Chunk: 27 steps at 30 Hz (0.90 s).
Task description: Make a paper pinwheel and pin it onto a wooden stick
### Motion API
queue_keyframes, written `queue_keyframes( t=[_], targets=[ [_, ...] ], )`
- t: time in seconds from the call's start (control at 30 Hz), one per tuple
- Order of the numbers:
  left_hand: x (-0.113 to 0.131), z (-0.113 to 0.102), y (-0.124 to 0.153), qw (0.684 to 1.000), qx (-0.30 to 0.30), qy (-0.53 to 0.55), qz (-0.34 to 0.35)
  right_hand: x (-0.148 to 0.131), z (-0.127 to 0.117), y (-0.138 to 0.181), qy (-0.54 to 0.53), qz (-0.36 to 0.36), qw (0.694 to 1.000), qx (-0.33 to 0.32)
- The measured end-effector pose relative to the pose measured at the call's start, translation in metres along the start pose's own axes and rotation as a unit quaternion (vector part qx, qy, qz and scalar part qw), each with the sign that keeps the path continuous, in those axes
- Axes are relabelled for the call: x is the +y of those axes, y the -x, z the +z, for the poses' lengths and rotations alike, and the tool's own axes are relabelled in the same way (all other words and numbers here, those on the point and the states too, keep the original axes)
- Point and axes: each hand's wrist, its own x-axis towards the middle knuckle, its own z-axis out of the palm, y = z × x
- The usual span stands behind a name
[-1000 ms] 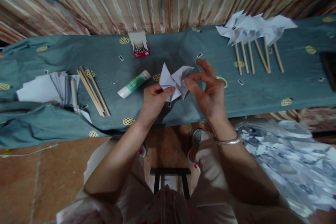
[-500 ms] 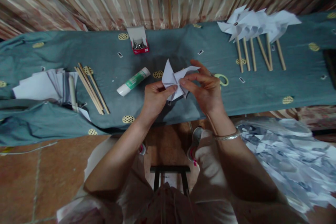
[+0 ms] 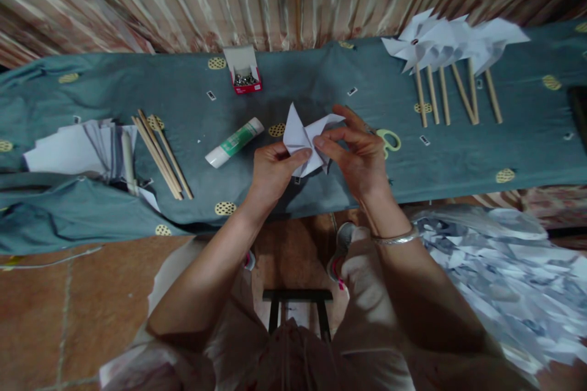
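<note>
Teal patterned cloth-covered table [image 3: 458, 153] before a striped curtain, left hand [image 3: 270, 174] and right hand [image 3: 360, 156] both pinching a folded white paper pinwheel [image 3: 305, 137] just above the cloth, green-labelled glue stick [image 3: 233, 143] nearby, wooden sticks [image 3: 162, 156] further left.

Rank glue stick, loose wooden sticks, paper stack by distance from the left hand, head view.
From the left hand:
1. Glue stick, just left of it.
2. Loose wooden sticks, farther left.
3. Paper stack, far left end.
</note>
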Motion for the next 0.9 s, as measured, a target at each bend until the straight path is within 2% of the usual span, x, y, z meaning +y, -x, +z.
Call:
queue_keyframes(
  t=[0.63,0.9],
  targets=[
    [-0.0004,0.0002,-0.0009,1.000,-0.001,0.003,0.008,-0.0015,0.0041,0.0010,-0.021,-0.011,1.000,0.018],
    [-0.0016,-0.0001,-0.0014,1.000,0.012,0.014,-0.012,0.0019,0.0021,-0.0001,0.011,-0.004,1.000,-0.004]
  ],
)
